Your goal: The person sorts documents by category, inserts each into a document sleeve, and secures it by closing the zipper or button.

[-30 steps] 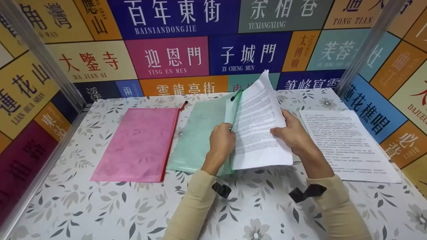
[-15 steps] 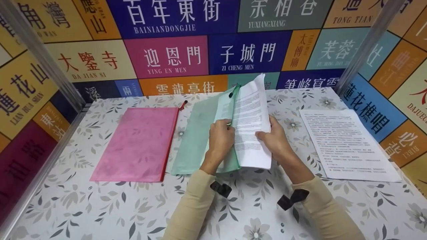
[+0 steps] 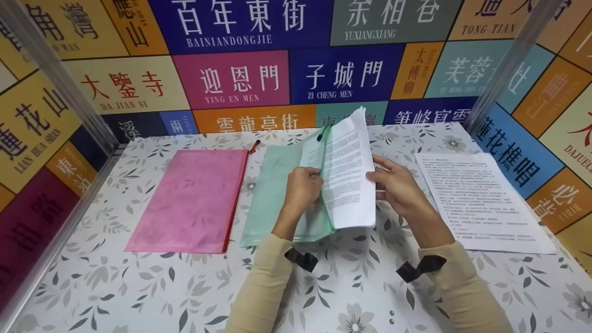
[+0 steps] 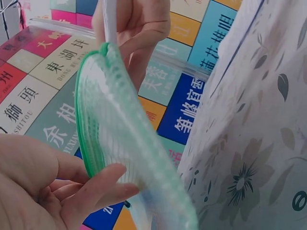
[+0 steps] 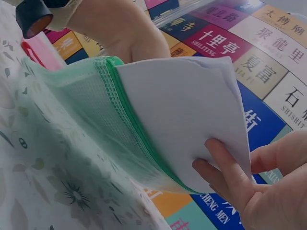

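Pinching the zip edge (image 3: 326,203) of a translucent green folder (image 3: 273,199) between thumb and fingers, the left hand (image 3: 304,186) held up the folder's mouth near the middle of the head view. At three o'clock from it, the right hand (image 3: 398,182) gripped the outer edge of a stack of printed pages (image 3: 348,178), its thumb on the printed face and its fingers behind. The stack sat partly inside the green folder: some of it showed through the plastic, while the rest stuck out of the mouth toward three o'clock, its top corner rising toward one o'clock. A small dark zip pull (image 3: 319,137) hung near the mouth's far end, at one o'clock from the left hand.

At nine o'clock from the green folder, a pink folder (image 3: 189,199) lay flat, near but apart, its red zip (image 3: 235,208) facing the green one. At three o'clock, beyond the right hand, loose printed sheets (image 3: 485,203) lay flat on the floral tablecloth (image 3: 185,291). At twelve o'clock stood a wall of coloured panels (image 3: 231,76). Beige sleeves (image 3: 268,282) reached in from six o'clock.
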The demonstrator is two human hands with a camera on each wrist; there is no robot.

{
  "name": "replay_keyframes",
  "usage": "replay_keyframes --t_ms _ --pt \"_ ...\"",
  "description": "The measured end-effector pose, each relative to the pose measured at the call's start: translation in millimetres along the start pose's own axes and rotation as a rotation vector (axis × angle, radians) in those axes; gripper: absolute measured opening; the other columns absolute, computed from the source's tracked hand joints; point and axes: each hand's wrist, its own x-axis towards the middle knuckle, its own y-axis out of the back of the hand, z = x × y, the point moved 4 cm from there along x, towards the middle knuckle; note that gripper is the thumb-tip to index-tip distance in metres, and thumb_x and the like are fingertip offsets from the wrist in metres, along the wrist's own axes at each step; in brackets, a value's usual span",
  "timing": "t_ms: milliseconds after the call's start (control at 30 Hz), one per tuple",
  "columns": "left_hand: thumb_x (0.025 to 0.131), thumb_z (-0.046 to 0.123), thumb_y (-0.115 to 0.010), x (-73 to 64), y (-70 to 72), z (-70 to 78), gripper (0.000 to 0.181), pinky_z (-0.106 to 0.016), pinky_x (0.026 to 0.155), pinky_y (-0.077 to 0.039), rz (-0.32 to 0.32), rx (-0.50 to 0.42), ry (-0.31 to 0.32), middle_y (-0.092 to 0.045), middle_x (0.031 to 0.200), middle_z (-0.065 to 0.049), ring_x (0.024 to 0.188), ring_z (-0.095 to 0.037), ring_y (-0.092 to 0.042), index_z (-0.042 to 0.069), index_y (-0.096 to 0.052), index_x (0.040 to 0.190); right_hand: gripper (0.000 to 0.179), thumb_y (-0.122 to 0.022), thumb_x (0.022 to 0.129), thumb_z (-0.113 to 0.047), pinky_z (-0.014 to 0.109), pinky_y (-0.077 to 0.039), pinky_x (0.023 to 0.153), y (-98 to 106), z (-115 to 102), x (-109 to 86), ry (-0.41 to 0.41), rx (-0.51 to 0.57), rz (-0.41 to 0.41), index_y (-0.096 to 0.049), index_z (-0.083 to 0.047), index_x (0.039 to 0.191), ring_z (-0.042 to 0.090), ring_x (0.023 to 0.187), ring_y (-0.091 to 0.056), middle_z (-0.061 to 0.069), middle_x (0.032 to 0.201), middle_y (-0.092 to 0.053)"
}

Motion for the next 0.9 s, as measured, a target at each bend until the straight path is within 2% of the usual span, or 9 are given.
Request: replay_keyframes --t_ms 67,200,333,467,600,733,900 --pt "0.094 0.001 -0.051 0.2 -0.2 0.7 0.034 -0.019 0.044 -0.044 -0.017 -0.003 0.008 -0.076 0.110 -0.015 0.061 -0.010 -0.061 -0.001 -0.071 0.121 0.061 -0.049 0.101 -0.006 0.031 -0.061 0.073 -0.8 0.5 0.7 0.008 0.018 -0.007 -0.027 -0.006 0.157 0.014 0.090 -0.073 0.009 0.123 -0.064" --pt "0.094 0.002 -0.050 -0.6 -1.9 2.6 0.035 -0.019 0.043 -0.045 -0.053 -0.008 0.006 -0.076 0.103 -0.016 0.056 -0.011 -0.057 -0.001 -0.070 0.122 0.060 -0.049 0.101 -0.004 0.031 -0.061 0.073 -5.3 4.7 3.5 0.008 0.019 -0.031 -0.029 -0.008 0.157 0.014 0.090 -0.073 0.009 0.125 -0.064" --pt "0.094 0.002 -0.049 -0.9 -3.4 2.3 0.036 -0.020 0.044 -0.046 -0.073 -0.025 0.018 -0.076 0.104 -0.015 0.052 -0.009 -0.052 0.000 -0.070 0.122 0.060 -0.050 0.101 -0.004 0.031 -0.061 0.073 -3.4 8.1 6.4 -0.017 0.067 -0.060 -0.028 -0.007 0.158 0.015 0.090 -0.073 0.004 0.115 -0.068" --pt "0.095 0.004 -0.050 -0.7 -3.5 0.7 0.035 -0.023 0.049 -0.054 -0.093 -0.072 0.076 -0.074 0.114 -0.014 0.059 -0.011 -0.057 0.003 -0.070 0.123 0.060 -0.050 0.103 -0.008 0.031 -0.061 0.075 3.3 7.0 7.6 -0.046 0.127 -0.076 -0.027 -0.005 0.158 0.015 0.091 -0.073 0.001 0.109 -0.069" --pt "0.096 0.005 -0.050 -0.8 -4.0 0.8 0.034 -0.027 0.053 -0.058 -0.113 -0.109 0.116 -0.073 0.113 -0.015 0.067 -0.014 -0.062 0.003 -0.070 0.124 0.061 -0.052 0.103 -0.011 0.031 -0.061 0.077 7.5 3.9 6.0 -0.043 0.153 -0.089 -0.026 -0.004 0.158 0.016 0.096 -0.073 0.001 0.114 -0.067" --pt "0.096 0.005 -0.050 -0.8 -3.8 1.9 0.034 -0.028 0.053 -0.058 -0.122 -0.121 0.119 -0.073 0.111 -0.016 0.072 -0.016 -0.065 0.002 -0.070 0.124 0.061 -0.054 0.102 -0.010 0.031 -0.061 0.078 6.2 4.1 5.9 -0.032 0.156 -0.101 -0.028 -0.004 0.157 0.015 0.099 -0.072 0.002 0.116 -0.065" --pt "0.096 0.004 -0.049 -0.5 -1.6 0.2 0.035 -0.028 0.052 -0.058 -0.121 -0.125 0.111 -0.072 0.114 -0.017 0.070 -0.018 -0.066 0.002 -0.070 0.123 0.061 -0.054 0.102 -0.010 0.029 -0.061 0.077 -1.5 10.1 9.6 -0.026 0.119 -0.109 -0.028 -0.004 0.157 0.012 0.099 -0.071 0.004 0.120 -0.062"
